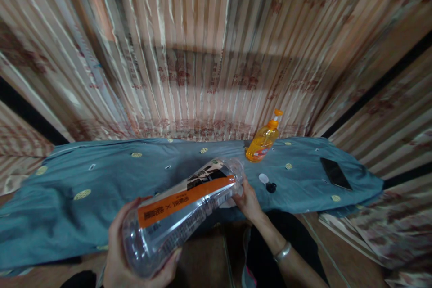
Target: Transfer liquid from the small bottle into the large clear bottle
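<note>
A large clear plastic bottle (184, 207) with an orange, white and black label is held tilted before me, its base at the lower left and its narrower end at the upper right. My left hand (118, 252) wraps round the wide base, fingers on one side and thumb on the other. At the narrow end, my right hand (248, 200) grips the bottle, its fingers partly hidden behind it; a silver bracelet (282, 252) circles that wrist. Whether the bottle has a cap cannot be made out.
A yellow pump bottle (262, 141) stands at the back of the blue patterned bed sheet (111, 180). Nearer lie a small black object with a white oval tag (270, 186) and a dark phone (335, 173). Striped curtains (202, 76) hang behind, and dark poles flank the sides.
</note>
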A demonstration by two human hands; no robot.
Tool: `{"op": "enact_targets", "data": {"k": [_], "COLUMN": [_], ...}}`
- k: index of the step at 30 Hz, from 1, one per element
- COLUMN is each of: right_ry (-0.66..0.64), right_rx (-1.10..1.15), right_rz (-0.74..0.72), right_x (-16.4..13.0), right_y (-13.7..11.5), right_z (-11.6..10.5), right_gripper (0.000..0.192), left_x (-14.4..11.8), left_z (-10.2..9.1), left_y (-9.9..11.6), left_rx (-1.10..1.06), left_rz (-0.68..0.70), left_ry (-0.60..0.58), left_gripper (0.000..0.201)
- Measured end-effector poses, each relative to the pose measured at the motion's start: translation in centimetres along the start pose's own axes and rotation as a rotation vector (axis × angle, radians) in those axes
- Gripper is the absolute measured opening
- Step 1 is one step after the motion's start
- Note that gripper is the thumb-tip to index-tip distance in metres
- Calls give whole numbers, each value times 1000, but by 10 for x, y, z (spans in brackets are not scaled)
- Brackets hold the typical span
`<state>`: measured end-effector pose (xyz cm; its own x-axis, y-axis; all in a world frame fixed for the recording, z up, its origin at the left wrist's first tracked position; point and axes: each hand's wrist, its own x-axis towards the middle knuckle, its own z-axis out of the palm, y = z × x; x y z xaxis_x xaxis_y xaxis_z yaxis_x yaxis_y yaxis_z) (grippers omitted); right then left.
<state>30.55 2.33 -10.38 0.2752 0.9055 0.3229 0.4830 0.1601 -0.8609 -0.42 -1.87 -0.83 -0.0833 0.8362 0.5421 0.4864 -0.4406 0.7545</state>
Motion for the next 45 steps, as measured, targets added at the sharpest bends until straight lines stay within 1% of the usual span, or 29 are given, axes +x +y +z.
{"op": "enact_targets", "data": {"k": [1,3,5,12,16,20,24,28,31,36,39,43,45], "right_ry": [-1,0,9,-5,-1,-1,-3,-9,1,-8,-22,-39,-51], "right_rx": [-3,-6,-6,19,2,-10,-10,-16,-18,-31,-50,-65,-70], "right_rz": [-3,-8,-10,-7,20,17,2,-3,-20,-34,-44,-24,-19], "right_x": [0,0,0,0,0,1,1,1,0,1,1,0,0], "right_y": [1,3,4,3,0,-1,1,6,8,2,-2,-6,-7], "right_z": [0,0,1,2,1,0,0,1,1,0,-2,-4,-5], "right_gripper": [48,48,49,55,54,55,53,52,53,51,50,50,51], "left_x": [0,1,1,4,4,4,3,3,1,-1,-2,0,0], "left_z": [-1,-4,-6,-5,-5,-5,-6,-6,-7,-9,-7,-3,-4], "left_y": [-2,-7,-9,-6,-8,-10,-7,-5,-7,-11,-7,1,2], "left_rx": [15,44,60,42,63,80,57,34,27,38,18,33,41], "left_rz": [43,99,118,141,147,155,151,97,75,53,34,2,31], "left_ry": [-26,-44,-38,-50,-44,-28,-41,-46,-49,-42,-48,-2,-30], "left_gripper": [91,93,92,92,92,94,93,92,91,94,94,88,88]}}
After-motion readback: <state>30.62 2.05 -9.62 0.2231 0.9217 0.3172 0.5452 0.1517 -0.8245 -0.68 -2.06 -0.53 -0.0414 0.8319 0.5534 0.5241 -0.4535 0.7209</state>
